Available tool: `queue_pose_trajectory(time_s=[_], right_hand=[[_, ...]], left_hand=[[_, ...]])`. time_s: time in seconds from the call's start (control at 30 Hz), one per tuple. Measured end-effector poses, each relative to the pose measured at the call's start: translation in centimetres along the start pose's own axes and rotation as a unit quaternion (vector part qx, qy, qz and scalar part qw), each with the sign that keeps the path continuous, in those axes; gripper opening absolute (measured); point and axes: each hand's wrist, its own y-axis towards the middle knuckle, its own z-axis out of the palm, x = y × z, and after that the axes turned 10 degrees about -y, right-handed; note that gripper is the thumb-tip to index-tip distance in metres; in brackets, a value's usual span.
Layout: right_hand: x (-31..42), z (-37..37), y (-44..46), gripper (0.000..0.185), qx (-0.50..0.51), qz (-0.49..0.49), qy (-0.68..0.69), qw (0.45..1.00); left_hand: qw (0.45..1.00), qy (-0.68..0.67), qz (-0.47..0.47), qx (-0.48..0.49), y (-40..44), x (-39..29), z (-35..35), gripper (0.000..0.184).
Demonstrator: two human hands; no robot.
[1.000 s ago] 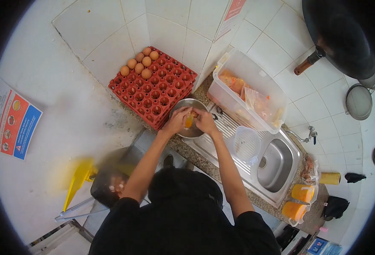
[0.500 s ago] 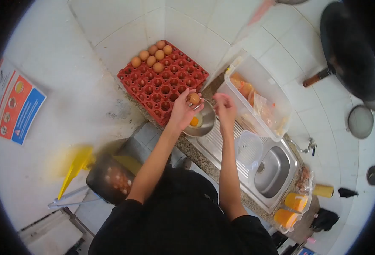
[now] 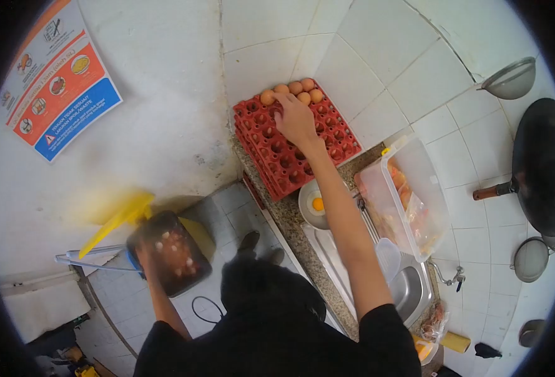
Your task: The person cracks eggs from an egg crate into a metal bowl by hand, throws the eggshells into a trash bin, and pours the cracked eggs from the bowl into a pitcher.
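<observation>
Steadying eggs (image 3: 267, 97), the tray (image 3: 284, 164) lies under your right hand (image 3: 296, 120), fingers bent, pinch unclear; your left hand's (image 3: 145, 256) I can't tell.

Egg tray (image 3: 285, 157) is matt plastic; sink (image 3: 414, 295), glossy metal.

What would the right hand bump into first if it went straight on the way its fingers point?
Probably the leftmost egg on the red tray. The right hand has its fingertips right beside it, though I can't tell if they already touch.
</observation>
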Motion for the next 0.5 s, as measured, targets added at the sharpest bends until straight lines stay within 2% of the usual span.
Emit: queue_pose_trajectory(time_s=[0.03, 0.07, 0.13, 0.17, 0.2, 0.23, 0.27, 0.3, 0.33, 0.37, 0.4, 0.43, 0.5], right_hand=[[-0.1, 1.2, 1.5, 0.034, 0.024, -0.031, -0.033, 0.999], [-0.6, 2.4, 3.1, 0.035, 0.052, -0.062, -0.087, 0.993], [-1.1, 4.3, 5.0, 0.036, 0.115, -0.126, -0.192, 0.966], [0.0, 3.1, 5.7, 0.036, 0.161, -0.111, -0.218, 0.956], [0.7, 1.6, 6.8, 0.037, 0.208, -0.1, -0.242, 0.943], [1.3, 0.7, 7.3, 0.038, 0.254, -0.092, -0.264, 0.926], [0.4, 1.3, 7.7, 0.037, 0.257, -0.088, -0.235, 0.933], [-0.8, 1.9, 8.2, 0.035, 0.26, -0.085, -0.205, 0.94], [-1.0, 1.1, 7.8, 0.031, 0.222, -0.101, -0.181, 0.953], [-0.8, -0.3, 6.9, 0.028, 0.182, -0.11, -0.158, 0.964], [-0.7, -1.2, 5.6, 0.03, 0.107, -0.097, -0.118, 0.982], [-0.4, -2.5, 4.0, 0.032, 0.03, -0.084, -0.082, 0.993], [2.9, -6.8, -0.2, 0.037, -0.012, -0.003, 0.054, 0.998]], left_hand=[[0.989, -0.105, -0.099, -0.019, -1.3, 4.3, -0.5, 0.055], [0.981, -0.106, -0.134, -0.093, -3.2, 1.9, -0.9, 0.057], [0.991, 0.079, -0.096, -0.05, -4.5, -0.1, -0.6, 0.055], [0.981, 0.171, -0.081, -0.028, -5.8, -3.0, -0.8, 0.055], [0.975, 0.127, -0.182, 0.0, -6.1, -6.0, 0.1, 0.051], [0.969, -0.071, -0.229, 0.056, -5.4, -8.3, 1.2, 0.045], [0.916, -0.252, -0.298, 0.094, -4.7, -10.1, 2.3, 0.039], [0.968, -0.151, -0.172, 0.102, -5.1, -13.6, 4.1, 0.028], [0.995, -0.033, -0.047, 0.079, -5.5, -17.0, 5.9, 0.019], [0.962, -0.236, -0.057, 0.124, -6.0, -19.4, 8.7, 0.024], [0.929, -0.303, -0.028, 0.211, -6.4, -21.9, 10.7, 0.034], [0.901, -0.317, -0.024, 0.295, -6.1, -30.4, 8.9, 0.034], [0.772, -0.439, -0.034, 0.459, -7.4, -36.2, 10.8, 0.04]])
